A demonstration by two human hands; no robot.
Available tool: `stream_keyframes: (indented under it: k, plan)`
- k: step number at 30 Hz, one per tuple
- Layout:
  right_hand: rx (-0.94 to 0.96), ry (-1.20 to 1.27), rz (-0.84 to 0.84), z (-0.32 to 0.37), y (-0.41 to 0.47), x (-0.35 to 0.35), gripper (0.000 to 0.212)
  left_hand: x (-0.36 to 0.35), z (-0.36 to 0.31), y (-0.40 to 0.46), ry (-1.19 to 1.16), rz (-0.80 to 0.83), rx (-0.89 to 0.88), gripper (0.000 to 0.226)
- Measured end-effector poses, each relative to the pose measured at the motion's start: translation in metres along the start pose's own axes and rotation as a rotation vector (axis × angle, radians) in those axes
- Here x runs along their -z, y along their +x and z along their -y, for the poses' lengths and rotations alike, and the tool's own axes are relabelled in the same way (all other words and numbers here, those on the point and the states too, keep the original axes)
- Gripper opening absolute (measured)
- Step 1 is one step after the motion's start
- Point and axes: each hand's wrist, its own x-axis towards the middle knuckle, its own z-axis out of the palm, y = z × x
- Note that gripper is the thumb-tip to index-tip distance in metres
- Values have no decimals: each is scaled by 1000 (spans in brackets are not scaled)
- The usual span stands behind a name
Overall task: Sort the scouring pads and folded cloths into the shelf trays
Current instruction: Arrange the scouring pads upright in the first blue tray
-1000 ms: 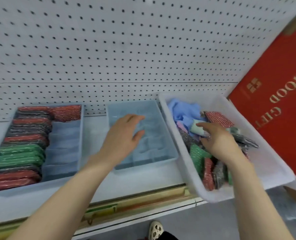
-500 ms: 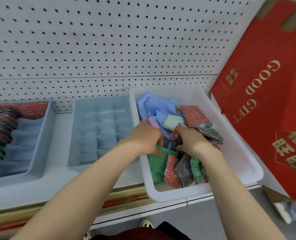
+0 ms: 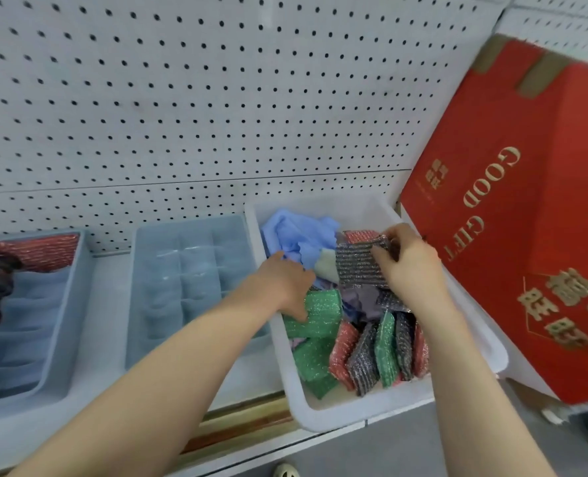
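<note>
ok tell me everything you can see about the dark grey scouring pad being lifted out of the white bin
The grey scouring pad is a flat, roughly square piece with ribbed, glittery metallic weave. The right hand pinches its upper right edge, holding it nearly upright and raised above the mixed pads and cloths in the white bin. It hides part of a red pad behind it.

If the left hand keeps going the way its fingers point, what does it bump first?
Probably the crumpled blue cloth in the white bin; the left hand already points at it, fingertips seemingly touching.
</note>
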Motion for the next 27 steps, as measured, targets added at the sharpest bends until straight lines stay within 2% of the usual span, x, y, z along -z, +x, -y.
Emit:
stream_keyframes:
  k: [2,5,6,9,11,13,15,17,19,20,21,23,25,27]
  plan:
    - [-99,161,-31,-5,-2,-4,19,3,0,1,-49,-30,-6,51]
    - [-278,576,25,-8,-4,-9,14,6,2,4,-267,-137,28,35]
    - [-310,658,38,-9,-5,-12,14,6,3,5,-238,-137,27,34]
    - [-323,719,38,-14,-5,-19,12,0,0,13,-44,-1,43,51]
    - [-347,755,31,-17,-5,-21,11,0,-1,17,-77,40,61,67]
    - [-395,852,31,-20,-4,-21,11,4,3,20,-341,-122,76,60]
    - [-446,1052,42,-21,-1,-20,15,11,8,18,-768,-348,127,51]
    - [-458,1137,72,-14,1,-22,21,17,11,16,-1229,-403,165,55]
    - [-461,1078,116,-3,2,-30,21,24,8,13,-1703,-310,187,81]
    - [-458,1030,148,2,2,-36,20,23,7,14,-1805,-281,203,92]
    - [-434,972,191,7,3,-41,17,22,6,14,-1786,-290,206,93]
    - [-311,781,248,7,8,-47,7,13,7,14,-1600,-388,262,74]
    - [-154,399,161,-4,23,-47,16,5,13,13,-1503,-519,333,57]
    - [-37,-110,95,-19,42,-45,31,1,17,11,-1476,-602,357,55]
